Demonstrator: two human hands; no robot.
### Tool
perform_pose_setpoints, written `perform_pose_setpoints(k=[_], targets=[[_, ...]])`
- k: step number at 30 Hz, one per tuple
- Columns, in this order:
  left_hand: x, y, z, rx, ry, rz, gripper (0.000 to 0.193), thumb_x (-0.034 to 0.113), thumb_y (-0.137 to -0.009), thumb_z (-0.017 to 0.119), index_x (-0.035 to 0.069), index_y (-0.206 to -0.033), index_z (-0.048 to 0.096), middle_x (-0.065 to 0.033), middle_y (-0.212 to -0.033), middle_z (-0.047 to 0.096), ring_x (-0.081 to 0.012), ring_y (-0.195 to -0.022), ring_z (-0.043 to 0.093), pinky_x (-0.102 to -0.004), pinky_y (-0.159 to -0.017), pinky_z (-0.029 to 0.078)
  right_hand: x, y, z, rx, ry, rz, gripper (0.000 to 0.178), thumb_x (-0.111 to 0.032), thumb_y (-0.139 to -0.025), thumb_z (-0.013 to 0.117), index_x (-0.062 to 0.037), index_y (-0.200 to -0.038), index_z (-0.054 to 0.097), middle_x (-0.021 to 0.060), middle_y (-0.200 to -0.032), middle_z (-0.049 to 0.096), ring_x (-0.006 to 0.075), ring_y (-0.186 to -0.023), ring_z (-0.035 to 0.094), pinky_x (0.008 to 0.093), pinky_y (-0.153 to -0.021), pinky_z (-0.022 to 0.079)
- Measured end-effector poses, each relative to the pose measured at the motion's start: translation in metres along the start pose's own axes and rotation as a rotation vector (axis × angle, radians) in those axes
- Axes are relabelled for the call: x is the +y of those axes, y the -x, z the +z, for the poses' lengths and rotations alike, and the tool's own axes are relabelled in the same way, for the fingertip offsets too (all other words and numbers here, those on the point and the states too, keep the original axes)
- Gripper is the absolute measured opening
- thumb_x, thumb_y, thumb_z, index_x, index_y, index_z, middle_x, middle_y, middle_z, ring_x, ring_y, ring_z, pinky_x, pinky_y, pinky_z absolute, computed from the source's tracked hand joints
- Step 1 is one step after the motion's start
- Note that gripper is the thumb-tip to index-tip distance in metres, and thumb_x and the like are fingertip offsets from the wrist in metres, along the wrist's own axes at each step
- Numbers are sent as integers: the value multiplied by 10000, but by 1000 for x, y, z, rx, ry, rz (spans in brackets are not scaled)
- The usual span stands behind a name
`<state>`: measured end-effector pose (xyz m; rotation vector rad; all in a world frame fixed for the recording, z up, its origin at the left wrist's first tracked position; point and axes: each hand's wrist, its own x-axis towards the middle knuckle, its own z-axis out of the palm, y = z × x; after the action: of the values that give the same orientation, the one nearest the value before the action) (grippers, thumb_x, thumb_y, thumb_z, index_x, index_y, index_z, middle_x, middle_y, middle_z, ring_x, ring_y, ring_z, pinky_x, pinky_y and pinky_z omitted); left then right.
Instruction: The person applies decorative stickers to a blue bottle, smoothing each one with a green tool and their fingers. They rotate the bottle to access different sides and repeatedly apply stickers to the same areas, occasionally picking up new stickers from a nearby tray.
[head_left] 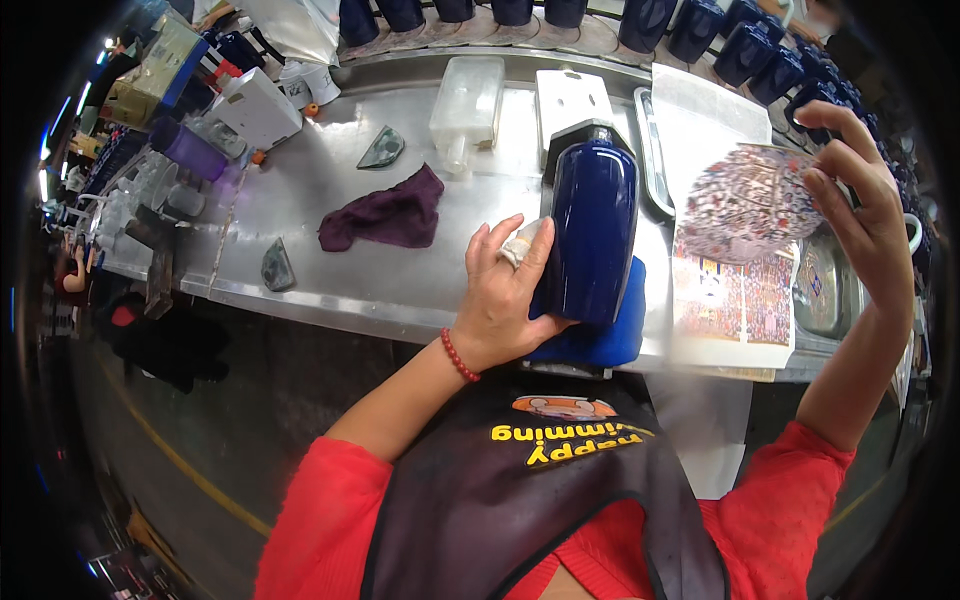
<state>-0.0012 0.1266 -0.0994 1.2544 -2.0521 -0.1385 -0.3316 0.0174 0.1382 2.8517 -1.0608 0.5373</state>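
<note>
A glossy dark blue vase (595, 225) lies on its side on a blue pad (610, 330), its narrow end in a black notched rest (590, 131). My left hand (503, 290) is against the vase's left side, thumb at the near end and index finger along the wall; the other fingers are spread. A small white wad or wrap (520, 243) shows at its fingers; I cannot tell which. On the right, my right hand (855, 190) pinches a thin sheet with a flowery pattern (745, 200), raised above printed pattern sheets (735, 300) and somewhat blurred.
A purple cloth (385, 212), a clear plastic bottle (468, 105) and two dark-edged scrapers (382, 148) lie on the metal table (330, 285). A metal basin (825, 285) stands at the right. Several blue vases (690, 30) line the far conveyor. Boxes and a purple cup (187, 148) are at left.
</note>
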Motion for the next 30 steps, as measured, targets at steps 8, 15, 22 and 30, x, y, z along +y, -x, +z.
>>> perform_pose_setpoints(k=[8, 15, 22, 30], targets=[[-6, -10, -18, -82, 357, 27, 1081, 689, -849, 672, -21, -1577, 308, -303, -1451, 449, -455, -1466, 266, -538, -1214, 163, -80, -12, -4, -84, -62, -120, 187, -151, -990, 628, -14, -864, 615, 234, -1386, 550, 232, -1048, 679, 325, -781, 530], [7, -63, -45, -387, 1127, -1, 1011, 808, -965, 256, -57, -1335, 624, -275, -1616, 312, -354, -1532, 228, -483, -1244, 102, -103, -11, 10, 31, -314, -145, 129, -115, -909, 682, 3, -874, 642, 267, -1364, 561, 310, -1129, 656, 375, -882, 530], [29, -49, -56, -161, 1366, -435, 203, 214, -1001, 659, 12, -983, 669, -47, -1060, 655, -113, -1025, 559, -310, -941, 461, -92, 13, 79, 91, -599, 52, 90, 7, -808, 714, 2, -897, 708, 242, -1327, 590, 292, -1165, 632, 356, -908, 513], [23, -56, -60, 80, 816, -356, 151, 171, -899, 731, 44, -875, 653, -64, -913, 650, -207, -963, 563, -375, -996, 372, -82, 7, 89, 190, -546, 168, 125, -53, -913, 670, 25, -823, 632, 184, -1265, 621, 188, -927, 650, 284, -745, 519]])
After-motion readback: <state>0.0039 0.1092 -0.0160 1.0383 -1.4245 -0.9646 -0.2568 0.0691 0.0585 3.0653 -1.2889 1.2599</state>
